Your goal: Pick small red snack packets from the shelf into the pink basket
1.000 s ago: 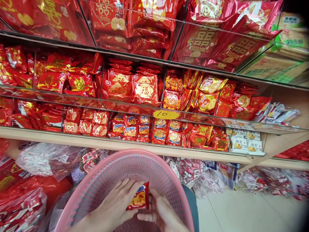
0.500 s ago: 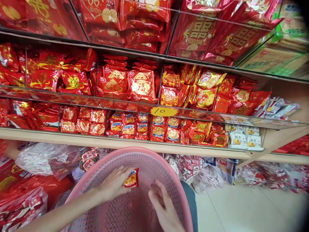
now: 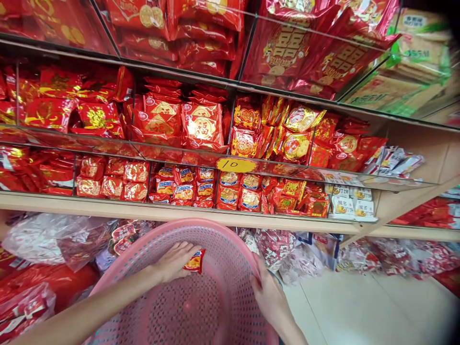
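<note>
Shop shelves (image 3: 201, 216); snack packet (image 3: 194, 261) in left hand (image 3: 174, 261).

Left hand (image 3: 172, 261) holds snack packet (image 3: 195, 261) inside pink basket (image 3: 215, 235); right hand (image 3: 271, 299) grips rim.

Glass-fronted shelves (image 3: 230, 163) ran across wall, compartments packed with red-and-gold snack packets (image 3: 201, 127). Yellow price tag (image 3: 236, 165) marked "10" stuck on glass edge near middle. White packets (image 3: 354, 203) sat in lower right compartment; green-and-tan boxes (image 3: 413, 62) at upper right. Clear plastic bags of red sweets (image 3: 61, 239) lay under wooden ledge (image 3: 179, 213). Pale tiled floor (image 3: 377, 311) at lower right.
</note>
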Demonstrator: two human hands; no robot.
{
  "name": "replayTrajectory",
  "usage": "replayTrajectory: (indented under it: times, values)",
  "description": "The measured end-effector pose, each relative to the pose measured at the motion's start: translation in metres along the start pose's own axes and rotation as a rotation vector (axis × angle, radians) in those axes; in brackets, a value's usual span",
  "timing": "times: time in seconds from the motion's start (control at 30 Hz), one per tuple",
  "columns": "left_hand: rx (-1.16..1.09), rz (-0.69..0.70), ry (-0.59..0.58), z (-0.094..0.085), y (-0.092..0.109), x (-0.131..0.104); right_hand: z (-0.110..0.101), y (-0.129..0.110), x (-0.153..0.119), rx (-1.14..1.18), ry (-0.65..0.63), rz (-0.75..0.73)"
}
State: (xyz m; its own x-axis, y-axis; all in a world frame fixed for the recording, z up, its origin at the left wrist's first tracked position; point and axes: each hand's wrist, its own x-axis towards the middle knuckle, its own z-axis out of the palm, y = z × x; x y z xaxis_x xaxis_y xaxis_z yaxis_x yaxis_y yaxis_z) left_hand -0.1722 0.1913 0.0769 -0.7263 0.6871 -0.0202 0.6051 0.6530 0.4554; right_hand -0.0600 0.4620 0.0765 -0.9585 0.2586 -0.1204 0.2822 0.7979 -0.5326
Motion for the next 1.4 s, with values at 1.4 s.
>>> replayTrajectory:
  times: [1.4]
  values:
    - [0.401,-0.314,0.895,-0.156,0.003,0.059,0.014,0.009,-0.001,-0.094,0.136,-0.012]
